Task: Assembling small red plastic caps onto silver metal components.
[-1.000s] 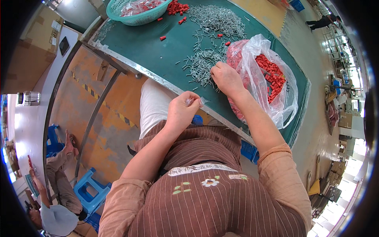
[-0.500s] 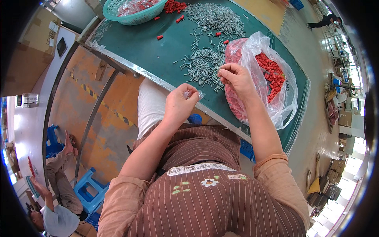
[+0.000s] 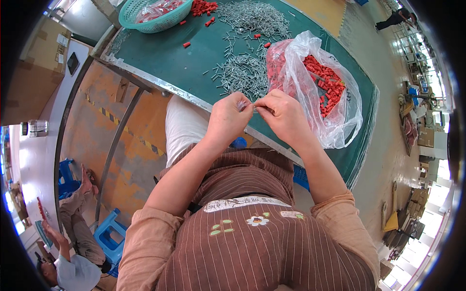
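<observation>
My left hand [image 3: 227, 116] is closed on a small clear plastic bag [image 3: 241, 105], which shows between thumb and fingers. Thumb and fingertips of my right hand [image 3: 284, 114] are pinched together and meet the left fingertips at the little bag; whatever they hold is too small to make out. Just beyond both hands lies a heap of thin grey metal screws [image 3: 242, 72] on the green tabletop [image 3: 165, 60]. To the right stands a large clear plastic bag [image 3: 297, 63], its mouth gaping, full of red plastic plugs [image 3: 326, 80].
A second, bigger screw pile [image 3: 255, 18] lies at the far side. Farther left, a turquoise basket [image 3: 170, 25] holds bagged red pieces beside loose plugs [image 3: 203, 7]. A blue stool [image 3: 110, 237] and a seated co-worker [image 3: 73, 269] are at the lower left.
My right hand has moved left and down from beside the large bag to the left hand. My left hand has risen slightly to the right, and their fingertips now meet.
</observation>
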A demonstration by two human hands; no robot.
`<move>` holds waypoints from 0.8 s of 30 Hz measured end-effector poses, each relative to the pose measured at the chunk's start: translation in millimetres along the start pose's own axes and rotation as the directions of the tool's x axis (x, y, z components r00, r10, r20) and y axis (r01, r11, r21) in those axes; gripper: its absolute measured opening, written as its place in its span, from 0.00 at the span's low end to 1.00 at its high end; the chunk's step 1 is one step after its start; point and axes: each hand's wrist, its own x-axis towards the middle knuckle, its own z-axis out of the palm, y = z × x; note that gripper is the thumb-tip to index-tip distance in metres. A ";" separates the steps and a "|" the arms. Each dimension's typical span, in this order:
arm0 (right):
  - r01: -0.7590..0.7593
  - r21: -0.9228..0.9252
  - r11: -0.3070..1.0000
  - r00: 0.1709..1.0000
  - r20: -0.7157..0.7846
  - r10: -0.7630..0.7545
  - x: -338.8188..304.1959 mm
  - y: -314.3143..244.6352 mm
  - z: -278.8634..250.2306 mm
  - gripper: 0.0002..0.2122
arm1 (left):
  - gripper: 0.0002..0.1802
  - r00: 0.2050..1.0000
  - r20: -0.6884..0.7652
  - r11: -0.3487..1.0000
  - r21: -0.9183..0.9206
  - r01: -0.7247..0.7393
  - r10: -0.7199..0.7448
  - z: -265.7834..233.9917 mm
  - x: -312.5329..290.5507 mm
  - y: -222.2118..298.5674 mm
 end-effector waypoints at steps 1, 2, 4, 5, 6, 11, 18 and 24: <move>-0.001 0.001 1.000 1.000 -0.005 0.001 -1.7 0.3 0.1 0.06 | 0.08 1.000 0.003 1.000 0.003 -0.003 0.003 1.2 -1.5 1.1; 0.039 -0.078 0.996 0.999 -0.011 -0.040 -3.6 0.7 1.1 0.03 | 0.08 1.000 0.012 1.000 0.001 0.009 -0.009 2.5 -3.2 2.2; 0.075 -0.158 0.985 0.997 -0.017 -0.079 -7.3 1.1 0.6 0.02 | 0.08 1.000 0.025 1.000 0.000 0.018 -0.018 5.3 -5.3 3.8; 0.122 -0.239 0.963 0.992 0.012 -0.122 -8.8 1.4 -0.1 0.01 | 0.08 0.999 0.033 0.999 0.003 0.041 -0.041 6.8 -5.6 4.5; 0.168 -0.317 0.934 0.986 0.046 -0.162 -10.6 1.8 -0.2 0.01 | 0.09 0.997 0.040 0.998 0.007 0.067 -0.067 8.4 -6.2 4.4; 0.199 -0.316 0.928 0.980 0.052 -0.193 -5.6 -0.5 -7.4 0.00 | 0.09 0.998 0.033 0.998 0.035 0.048 -0.050 12.9 -1.5 7.0; -0.153 0.070 0.986 0.988 -0.006 0.154 -6.1 5.1 -33.3 0.09 | 0.10 0.993 0.016 0.992 0.038 0.117 -0.118 7.4 4.5 16.1; -0.209 0.263 0.942 0.973 0.154 0.173 -21.3 32.1 -5.8 0.10 | 0.10 0.967 0.144 0.969 -0.099 0.226 -0.210 7.1 3.2 18.3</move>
